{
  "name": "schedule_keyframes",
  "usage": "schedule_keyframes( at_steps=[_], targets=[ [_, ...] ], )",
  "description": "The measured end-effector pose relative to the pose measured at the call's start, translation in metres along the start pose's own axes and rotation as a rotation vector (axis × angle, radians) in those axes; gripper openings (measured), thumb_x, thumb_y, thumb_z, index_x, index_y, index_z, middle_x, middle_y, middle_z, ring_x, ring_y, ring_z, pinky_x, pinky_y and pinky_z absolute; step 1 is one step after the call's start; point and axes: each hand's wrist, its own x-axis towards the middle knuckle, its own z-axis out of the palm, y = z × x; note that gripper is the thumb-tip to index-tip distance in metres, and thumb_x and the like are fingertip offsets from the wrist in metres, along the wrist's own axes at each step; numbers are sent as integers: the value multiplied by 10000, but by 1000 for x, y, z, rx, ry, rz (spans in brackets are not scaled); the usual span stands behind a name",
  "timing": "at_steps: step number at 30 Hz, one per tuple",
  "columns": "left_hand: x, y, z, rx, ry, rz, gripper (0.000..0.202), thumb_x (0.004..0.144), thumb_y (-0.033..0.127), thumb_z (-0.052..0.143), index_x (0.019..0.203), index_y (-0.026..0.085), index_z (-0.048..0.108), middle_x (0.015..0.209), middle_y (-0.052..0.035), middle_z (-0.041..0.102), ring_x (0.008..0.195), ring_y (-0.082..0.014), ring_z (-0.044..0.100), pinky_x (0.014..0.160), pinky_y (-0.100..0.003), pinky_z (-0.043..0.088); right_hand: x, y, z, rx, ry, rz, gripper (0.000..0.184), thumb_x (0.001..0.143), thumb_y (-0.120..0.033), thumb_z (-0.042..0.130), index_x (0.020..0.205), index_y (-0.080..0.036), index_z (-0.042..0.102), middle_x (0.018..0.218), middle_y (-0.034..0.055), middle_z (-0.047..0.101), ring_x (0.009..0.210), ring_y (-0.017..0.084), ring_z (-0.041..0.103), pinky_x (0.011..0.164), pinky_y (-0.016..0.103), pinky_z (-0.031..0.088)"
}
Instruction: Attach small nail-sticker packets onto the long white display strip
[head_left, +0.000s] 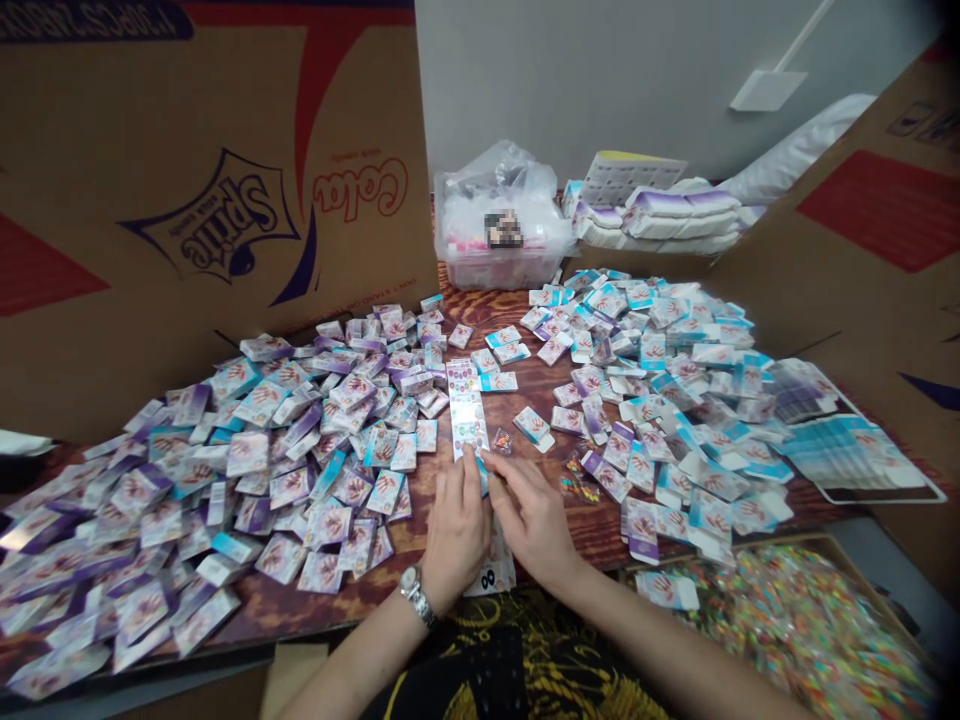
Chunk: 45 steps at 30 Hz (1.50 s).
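A long printed paper strip (468,412) with rows of small coloured pictures lies on the table, and its near end runs under my fingers. My left hand (457,530), with a metal watch at the wrist, presses its fingers together on that end. My right hand (534,520) is curled against it from the other side, fingertips pinching the same place. A bit of blue shows between the two hands; its shape is mostly covered. Just beyond my right fingers lies a small clear packet (502,440) of coloured pieces. A printed sheet end (489,580) sticks out below my hands.
Small purple and blue boxes are heaped left (330,430) and right (675,370). More candy-coloured packets (581,480) lie nearby. A carton of packets (810,620) sits at lower right, flat card stacks (847,445) above it. Large cartons (210,150) and a plastic tub (499,265) stand behind.
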Motion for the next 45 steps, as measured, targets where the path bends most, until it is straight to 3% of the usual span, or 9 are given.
schedule_keyframes(
  at_steps=[4, 7, 12, 18, 24, 30, 34, 39, 45],
  targets=[
    [-1, 1, -4, -73, -57, -45, 682, 894, 177, 346, 1443, 105, -51, 1296, -230, 415, 1139, -288, 444, 935, -501, 399, -16, 2, 10, -26, 17, -127, 425, 910, -156, 406, 1330, -215, 432, 1220, 91, 572, 1130, 218, 508, 969, 418, 425],
    [2, -12, -20, -20, -83, -17, 662, 896, 171, 343, 1449, 130, -20, 1260, -202, 449, 1094, -270, 461, 904, -464, 427, -9, 14, 7, 56, -152, -67, 380, 941, -212, 375, 1316, -218, 438, 1226, 83, 572, 1128, 188, 530, 939, 369, 464],
    [38, -71, -84, 429, 16, -114, 565, 883, 236, 404, 1403, 65, 262, 1145, -243, 518, 1012, -348, 481, 738, -445, 470, 46, 61, 0, -255, -383, -225, 492, 917, -364, 447, 1375, -205, 367, 1374, 108, 451, 1279, 246, 387, 1057, 481, 308],
    [66, -104, -146, 603, 173, -201, 638, 845, 298, 499, 1399, 77, 272, 1427, -265, 255, 1294, -460, 215, 991, -662, 190, 77, 101, 21, -627, -703, -348, 817, 771, -545, 597, 1409, -127, 304, 1459, 182, 292, 1338, 357, 253, 1055, 561, 208],
    [15, -54, -99, -52, 66, -116, 463, 842, 299, 539, 1288, 196, 472, 1321, -132, 476, 1251, -291, 392, 1044, -491, 309, 61, 107, 29, -640, -648, -400, 529, 871, -455, 516, 1317, -178, 449, 1379, 146, 441, 1307, 289, 344, 1039, 509, 257],
    [-27, -2, -40, -1299, -614, -795, 464, 831, 520, 502, 1070, 143, 627, 1044, -149, 654, 912, -235, 623, 816, -385, 482, 53, 84, 17, -684, -548, -433, 297, 915, -212, 482, 1201, -243, 554, 1266, 84, 566, 1182, 243, 503, 1002, 528, 312],
    [-16, 1, -30, -1910, -508, -1096, 582, 854, 606, 382, 1104, 117, 576, 1032, -145, 654, 882, -218, 640, 776, -348, 489, 32, 35, -16, -570, -489, -578, 315, 904, -138, 471, 1197, -212, 560, 1211, 85, 606, 1062, 207, 581, 930, 427, 421],
    [12, -7, -34, -1906, -333, -1131, 353, 831, 379, 574, 1070, 118, 560, 927, -104, 685, 802, -201, 662, 832, -363, 480, 3, -15, -48, -225, -734, -661, 259, 942, -190, 414, 1110, -227, 607, 912, -5, 714, 826, 108, 644, 748, 234, 505],
    [9, -2, -40, -1488, -302, -770, 479, 830, 535, 499, 1109, 155, 584, 1014, -100, 669, 975, -240, 606, 905, -371, 430, 18, -1, -48, -97, -363, -321, 293, 928, -207, 432, 1177, -192, 585, 1037, 57, 693, 903, 137, 652, 779, 276, 532]
  ],
)
